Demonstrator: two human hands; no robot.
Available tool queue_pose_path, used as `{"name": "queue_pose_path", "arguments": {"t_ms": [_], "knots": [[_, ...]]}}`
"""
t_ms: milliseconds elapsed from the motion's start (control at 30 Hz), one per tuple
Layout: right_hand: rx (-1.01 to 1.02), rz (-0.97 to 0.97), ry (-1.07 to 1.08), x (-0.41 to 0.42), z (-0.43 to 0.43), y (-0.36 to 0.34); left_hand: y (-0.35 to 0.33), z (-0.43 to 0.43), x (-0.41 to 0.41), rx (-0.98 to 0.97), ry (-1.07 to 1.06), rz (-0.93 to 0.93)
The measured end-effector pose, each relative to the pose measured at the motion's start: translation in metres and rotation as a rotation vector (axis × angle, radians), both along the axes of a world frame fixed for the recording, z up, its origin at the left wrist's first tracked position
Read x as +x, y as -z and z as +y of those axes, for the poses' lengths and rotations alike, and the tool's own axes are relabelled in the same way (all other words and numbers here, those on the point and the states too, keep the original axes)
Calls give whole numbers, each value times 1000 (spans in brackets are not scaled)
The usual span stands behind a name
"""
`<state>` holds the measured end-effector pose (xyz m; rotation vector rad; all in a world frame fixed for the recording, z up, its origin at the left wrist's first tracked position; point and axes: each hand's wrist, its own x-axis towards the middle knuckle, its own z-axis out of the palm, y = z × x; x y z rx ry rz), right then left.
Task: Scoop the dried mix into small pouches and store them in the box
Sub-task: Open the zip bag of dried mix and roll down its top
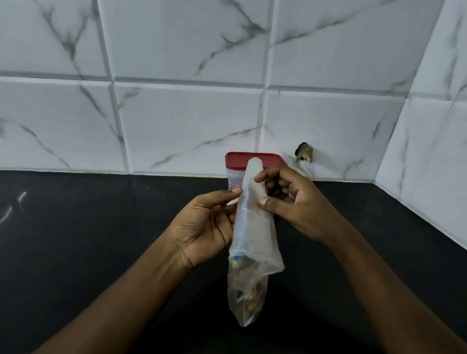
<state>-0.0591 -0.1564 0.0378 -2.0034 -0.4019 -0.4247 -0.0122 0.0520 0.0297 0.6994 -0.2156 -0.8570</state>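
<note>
A clear plastic pouch (251, 230) hangs upright in the air between both hands, with brown dried mix (247, 288) gathered in its lower part and its upper part folded or rolled narrow. My left hand (204, 226) pinches the pouch's left edge near the top. My right hand (292, 202) pinches its right side with thumb and forefinger. Behind the hands stands a clear box with a red lid (238, 161), lid on, mostly hidden by the pouch and my right hand.
The black countertop (79, 237) runs under both arms. White marble-look wall tiles (176, 122) rise behind the box and along the right side. A small brass fitting (304, 152) sticks out of the wall just right of the box.
</note>
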Motion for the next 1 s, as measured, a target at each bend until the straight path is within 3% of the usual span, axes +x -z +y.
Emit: {"name": "queue_pose_path", "arguments": {"t_ms": [533, 667, 900, 1000], "knots": [[-91, -14, 63, -2, -1, -2, -5, 0, -4, 80, -112, -28], [-82, -32, 96, 0, -3, -2, -6, 3, 2, 8, -115, -8], [-89, -32, 165, -1, -5, -4, -8, 6, 4, -67, -62, -65], [-154, -42, 248, -2, -2, -4, -7, 4, 3, 0, -125, -173]]}}
